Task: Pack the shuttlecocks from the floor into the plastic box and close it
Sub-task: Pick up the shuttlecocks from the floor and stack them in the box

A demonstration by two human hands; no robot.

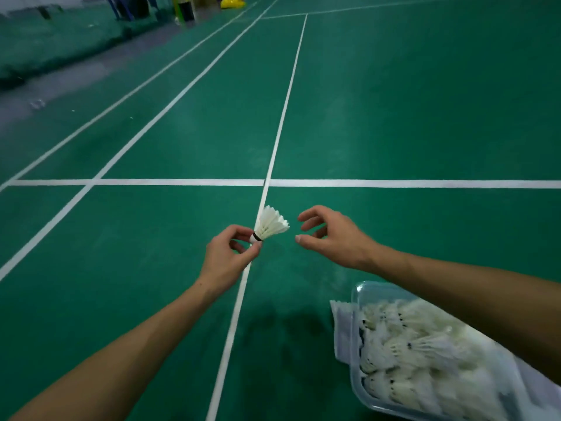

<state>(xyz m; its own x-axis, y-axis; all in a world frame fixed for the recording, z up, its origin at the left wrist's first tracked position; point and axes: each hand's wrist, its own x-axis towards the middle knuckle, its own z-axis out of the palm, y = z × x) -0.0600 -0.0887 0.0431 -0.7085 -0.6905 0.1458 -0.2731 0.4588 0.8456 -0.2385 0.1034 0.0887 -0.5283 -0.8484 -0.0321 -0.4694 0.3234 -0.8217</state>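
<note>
My left hand (226, 256) pinches a white feather shuttlecock (271, 223) by its cork end, feathers pointing up and to the right, above the court's centre line. A short gap to the right, my right hand (332, 235) hovers with fingers spread and curled, holding nothing. A clear plastic box (355, 344) sits on the floor at the lower right, without a lid on it, filled with several white shuttlecocks (416, 350). My right forearm crosses above its far corner.
Green court floor (394, 110) with white lines stretches ahead. Something flat and whitish (341, 326), perhaps the lid, lies under the box's left side. A dark net and posts (182, 10) run along the far left. A yellow object (232, 2) lies at the far end.
</note>
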